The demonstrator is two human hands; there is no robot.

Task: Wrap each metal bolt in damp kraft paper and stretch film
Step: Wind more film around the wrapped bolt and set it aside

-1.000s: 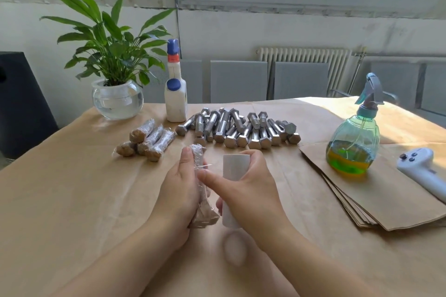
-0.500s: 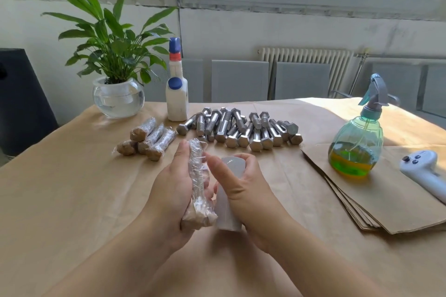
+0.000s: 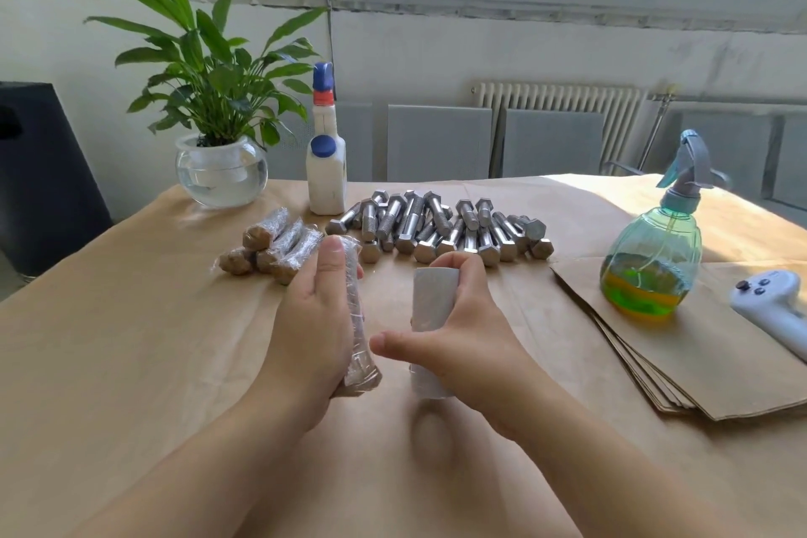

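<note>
The wrapped bolt (image 3: 356,319) stands almost upright just above the table (image 3: 109,363), near the middle of the scene, its brown paper showing through clear film and its wider end pointing down toward the near edge. The left hand (image 3: 314,328) holds it, thumb laid along the shaft up to the top and the fingers curled behind it, mostly hidden. Just to the right, apart from the bolt, the right hand (image 3: 463,341) grips the roll of stretch film (image 3: 432,306), a white cylinder held upright; its fingers (image 3: 463,264) wrap over the far top edge while the thumb points left toward the bolt without touching it. Whether a strand of film links roll and bolt cannot be told.

Farther back and to the left lies a small heap of finished wrapped bolts (image 3: 275,247), touching one another. To their right, across the middle of the table, is a pile of bare metal bolts (image 3: 436,227). A white bottle (image 3: 325,162) with blue caps stands just behind the pile's left end, and a potted plant (image 3: 218,135) in a glass bowl stands at the far left. On the right, a stack of kraft paper sheets (image 3: 698,363) carries a green spray bottle (image 3: 653,258) and a white controller (image 3: 773,310). Brown paper covers the whole table.
</note>
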